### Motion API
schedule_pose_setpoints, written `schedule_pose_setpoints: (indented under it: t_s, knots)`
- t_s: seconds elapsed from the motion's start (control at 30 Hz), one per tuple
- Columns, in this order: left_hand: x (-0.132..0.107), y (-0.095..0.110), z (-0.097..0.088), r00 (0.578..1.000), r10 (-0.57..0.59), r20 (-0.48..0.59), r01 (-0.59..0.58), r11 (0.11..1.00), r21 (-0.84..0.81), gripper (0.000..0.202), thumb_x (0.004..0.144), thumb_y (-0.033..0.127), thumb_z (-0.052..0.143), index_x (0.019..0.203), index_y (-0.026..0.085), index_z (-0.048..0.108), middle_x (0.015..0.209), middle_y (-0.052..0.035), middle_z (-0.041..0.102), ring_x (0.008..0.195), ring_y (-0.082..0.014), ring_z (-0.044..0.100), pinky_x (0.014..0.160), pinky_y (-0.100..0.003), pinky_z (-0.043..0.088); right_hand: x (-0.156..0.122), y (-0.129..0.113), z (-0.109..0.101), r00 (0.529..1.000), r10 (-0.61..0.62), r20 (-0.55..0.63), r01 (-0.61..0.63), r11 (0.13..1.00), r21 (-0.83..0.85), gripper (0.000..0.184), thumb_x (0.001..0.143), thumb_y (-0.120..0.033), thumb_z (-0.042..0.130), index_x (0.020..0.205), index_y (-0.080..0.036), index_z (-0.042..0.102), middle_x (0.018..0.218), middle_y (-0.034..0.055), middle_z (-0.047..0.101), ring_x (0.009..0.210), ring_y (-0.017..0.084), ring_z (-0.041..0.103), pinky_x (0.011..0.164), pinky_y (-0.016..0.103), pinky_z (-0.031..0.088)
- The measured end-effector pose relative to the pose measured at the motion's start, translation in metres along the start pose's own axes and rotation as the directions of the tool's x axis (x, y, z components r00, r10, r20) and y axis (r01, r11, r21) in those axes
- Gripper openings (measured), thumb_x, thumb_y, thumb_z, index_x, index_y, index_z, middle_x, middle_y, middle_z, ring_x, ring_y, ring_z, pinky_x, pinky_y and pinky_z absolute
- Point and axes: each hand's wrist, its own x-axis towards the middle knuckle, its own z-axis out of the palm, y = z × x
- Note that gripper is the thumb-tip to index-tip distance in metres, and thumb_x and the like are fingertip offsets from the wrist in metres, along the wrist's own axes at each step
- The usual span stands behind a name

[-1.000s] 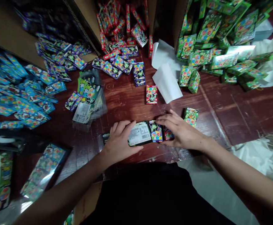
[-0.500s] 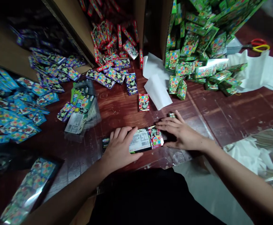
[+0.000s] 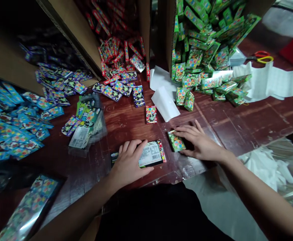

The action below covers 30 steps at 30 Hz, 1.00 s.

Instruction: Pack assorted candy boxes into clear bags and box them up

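Note:
My left hand (image 3: 128, 163) lies across a long flat black packet (image 3: 159, 147) with a white barcode label, fingers along its far edge and thumb at its near edge. A red small box shows as a strip (image 3: 163, 152) at the packet's right end. To the right, my right hand (image 3: 199, 140) holds a green small candy-style box (image 3: 175, 140) between fingers and thumb, tilted on the tabletop and apart from the packet. Beyond them a single red small box (image 3: 151, 114) lies face up.
Cardboard cartons spill purple boxes (image 3: 61, 80), red boxes (image 3: 113, 50) and green boxes (image 3: 194, 60) at the back. Blue boxes (image 3: 18, 124) are heaped left. Clear plastic sleeves (image 3: 86, 127), white paper (image 3: 165, 103), scissors (image 3: 260, 57) and a filled long pack (image 3: 33, 207) lie around.
My right hand has come off the red box, which now sits mostly under the packet. It has taken hold of the green box. The left hand stays on the packet.

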Motion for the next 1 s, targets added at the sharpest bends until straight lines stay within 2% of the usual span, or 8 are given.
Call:
schedule_pose_setpoints:
  t_s: [0.07,0.2,0.5,0.63,0.73,0.8,0.87,1.0]
  knots:
    - [0.003,0.004,0.001,1.0,-0.003,-0.008,0.003,1.0,0.006,0.085,0.072,0.047,0.08,0.145,0.024,0.042,0.134,-0.0109,0.054,0.118,-0.0344,0.049,0.1,-0.05,0.039,0.007,-0.004,0.01,0.998,-0.055,-0.038,0.057,0.997,0.047,0.065,0.084,-0.042,0.075,0.143,-0.026,0.051,0.145,0.0125,0.056,0.137,0.031,0.051,0.122,0.069,0.002]
    - [0.004,0.005,0.0,1.0,-0.016,-0.022,0.016,1.0,-0.002,0.084,0.069,0.044,0.081,0.143,0.025,0.045,0.132,-0.0098,0.054,0.116,-0.034,0.05,0.099,-0.05,0.039,0.018,-0.012,0.026,0.99,-0.129,-0.063,0.136,0.984,0.111,0.062,0.083,-0.043,0.075,0.138,-0.023,0.055,0.142,0.0146,0.055,0.134,0.031,0.052,0.122,0.067,0.012]
    - [0.003,0.007,0.003,0.995,-0.072,-0.065,0.07,0.997,-0.034,0.085,0.067,0.044,0.083,0.142,0.026,0.047,0.13,-0.01,0.055,0.115,-0.0347,0.051,0.097,-0.051,0.041,0.026,-0.023,0.028,0.979,-0.202,-0.027,0.204,0.967,0.153,0.059,0.084,-0.039,0.077,0.137,-0.022,0.058,0.142,0.0156,0.054,0.135,0.032,0.052,0.121,0.064,0.026]
    - [0.006,0.017,0.005,0.989,-0.118,-0.09,0.113,0.992,-0.059,0.085,0.067,0.044,0.083,0.14,0.024,0.046,0.135,-0.0113,0.056,0.119,-0.036,0.051,0.099,-0.052,0.042,0.022,-0.032,0.024,0.992,-0.127,-0.027,0.13,0.972,0.198,0.072,0.086,-0.045,0.075,0.149,-0.023,0.046,0.155,0.0189,0.042,0.144,0.035,0.042,0.12,0.064,0.028]
    - [0.01,0.026,0.001,0.965,-0.22,-0.143,0.202,0.971,-0.131,0.085,0.067,0.044,0.085,0.138,0.021,0.044,0.136,-0.0147,0.058,0.123,-0.0387,0.054,0.103,-0.057,0.042,0.018,-0.042,0.027,0.988,0.082,-0.13,-0.038,0.951,0.307,0.077,0.086,-0.049,0.074,0.151,-0.027,0.04,0.154,0.0168,0.044,0.141,0.035,0.047,0.114,0.057,0.044]
    - [0.016,0.03,-0.004,0.93,-0.336,-0.149,0.286,0.915,-0.284,0.089,0.064,0.048,0.088,0.136,0.022,0.042,0.131,-0.0146,0.061,0.12,-0.0392,0.058,0.1,-0.058,0.046,0.021,-0.051,0.031,0.945,0.254,-0.205,-0.145,0.889,0.434,0.068,0.089,-0.046,0.071,0.148,-0.029,0.043,0.139,0.0132,0.059,0.126,0.031,0.061,0.104,0.05,0.055]
    - [0.023,0.032,-0.009,0.904,-0.41,-0.118,0.294,0.8,-0.523,0.084,0.072,0.05,0.084,0.139,0.025,0.039,0.129,-0.0123,0.062,0.115,-0.035,0.063,0.095,-0.054,0.052,0.032,-0.057,0.033,0.899,0.358,-0.252,-0.169,0.814,0.555,0.059,0.095,-0.044,0.065,0.147,-0.029,0.042,0.128,0.0104,0.065,0.113,0.028,0.068,0.096,0.046,0.06]
    - [0.031,0.028,-0.008,0.919,-0.378,-0.115,0.104,0.512,-0.853,0.055,0.098,0.039,0.056,0.148,0.029,0.033,0.13,-0.0106,0.061,0.107,-0.0235,0.068,0.091,-0.043,0.057,0.056,-0.059,0.025,0.902,0.34,-0.266,-0.108,0.775,0.623,0.046,0.1,-0.041,0.055,0.143,-0.028,0.047,0.131,0.0081,0.065,0.112,0.024,0.067,0.097,0.044,0.059]
